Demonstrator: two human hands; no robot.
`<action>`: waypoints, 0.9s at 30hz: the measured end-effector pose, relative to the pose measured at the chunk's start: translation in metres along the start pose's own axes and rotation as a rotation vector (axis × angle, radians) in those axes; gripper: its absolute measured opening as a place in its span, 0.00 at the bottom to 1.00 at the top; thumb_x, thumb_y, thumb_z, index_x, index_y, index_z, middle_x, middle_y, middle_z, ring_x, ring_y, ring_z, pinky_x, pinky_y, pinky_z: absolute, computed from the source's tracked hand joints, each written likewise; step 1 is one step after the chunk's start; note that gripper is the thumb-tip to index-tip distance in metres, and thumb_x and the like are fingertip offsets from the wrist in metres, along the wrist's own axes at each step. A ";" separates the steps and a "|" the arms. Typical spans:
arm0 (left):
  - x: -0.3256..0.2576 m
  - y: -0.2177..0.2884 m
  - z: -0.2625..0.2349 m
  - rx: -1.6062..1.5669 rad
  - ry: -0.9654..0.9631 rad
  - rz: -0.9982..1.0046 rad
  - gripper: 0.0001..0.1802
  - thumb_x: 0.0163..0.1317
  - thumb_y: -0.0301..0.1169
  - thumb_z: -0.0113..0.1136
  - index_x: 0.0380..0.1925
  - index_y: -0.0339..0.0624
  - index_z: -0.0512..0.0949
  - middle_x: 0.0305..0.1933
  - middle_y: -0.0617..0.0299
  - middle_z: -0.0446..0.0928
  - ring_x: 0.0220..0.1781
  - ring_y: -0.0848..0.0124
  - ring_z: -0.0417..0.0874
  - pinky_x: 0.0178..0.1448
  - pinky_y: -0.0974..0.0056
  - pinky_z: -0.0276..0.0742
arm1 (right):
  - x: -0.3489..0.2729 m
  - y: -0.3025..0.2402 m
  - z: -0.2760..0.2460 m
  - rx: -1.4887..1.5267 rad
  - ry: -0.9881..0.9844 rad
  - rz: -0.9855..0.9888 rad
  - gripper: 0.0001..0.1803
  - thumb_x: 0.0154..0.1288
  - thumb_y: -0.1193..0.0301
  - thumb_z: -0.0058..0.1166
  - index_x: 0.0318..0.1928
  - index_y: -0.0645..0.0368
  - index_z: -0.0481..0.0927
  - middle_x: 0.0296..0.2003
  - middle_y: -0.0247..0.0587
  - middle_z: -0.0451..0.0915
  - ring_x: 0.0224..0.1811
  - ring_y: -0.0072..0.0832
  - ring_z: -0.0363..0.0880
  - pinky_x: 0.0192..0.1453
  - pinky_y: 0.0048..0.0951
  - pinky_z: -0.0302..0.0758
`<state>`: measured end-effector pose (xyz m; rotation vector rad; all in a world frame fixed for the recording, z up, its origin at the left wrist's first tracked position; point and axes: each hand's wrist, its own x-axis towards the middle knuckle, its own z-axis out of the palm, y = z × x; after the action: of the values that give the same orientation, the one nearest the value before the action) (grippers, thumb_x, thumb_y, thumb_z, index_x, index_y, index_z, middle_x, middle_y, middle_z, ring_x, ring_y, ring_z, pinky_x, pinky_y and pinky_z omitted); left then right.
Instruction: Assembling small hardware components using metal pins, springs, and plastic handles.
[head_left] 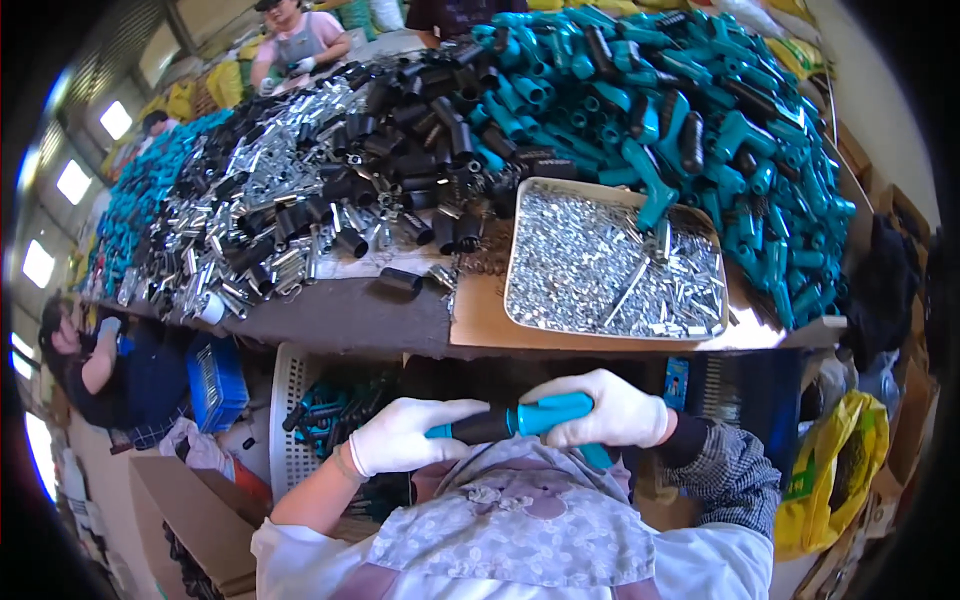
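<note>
Both white-gloved hands are in front of my apron, below the table edge, holding one teal-and-black pistol-shaped plastic tool (484,427) roughly level between them. My left hand (408,437) is closed around its black end, where a bit of teal shows at the tip. Around the teal body on the other end, my right hand (615,410) is closed, with a teal part jutting out below the palm. The fingers cover parts of the tool, so its exact kind is unclear.
A shallow tray (512,290) of small metal parts sits at the table's front edge, a teal piece resting on it. Behind are heaps of teal housings (650,90), black sleeves (415,150) and shiny metal parts (270,150). A white crate (288,400) stands below left. Co-workers (300,45) are nearby.
</note>
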<state>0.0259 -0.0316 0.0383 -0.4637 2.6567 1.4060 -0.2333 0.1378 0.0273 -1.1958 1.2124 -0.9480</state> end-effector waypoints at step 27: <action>0.003 0.032 -0.049 -0.013 -0.264 -0.072 0.34 0.60 0.42 0.66 0.68 0.50 0.74 0.39 0.56 0.85 0.34 0.66 0.85 0.43 0.63 0.81 | 0.004 -0.020 0.010 -1.348 0.205 -1.020 0.27 0.57 0.65 0.60 0.60 0.51 0.80 0.31 0.34 0.76 0.31 0.31 0.80 0.37 0.34 0.78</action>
<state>0.0156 -0.0552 0.0906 -0.3448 2.3999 1.3597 -0.2218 0.1326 0.0463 -3.0330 1.4066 -0.9040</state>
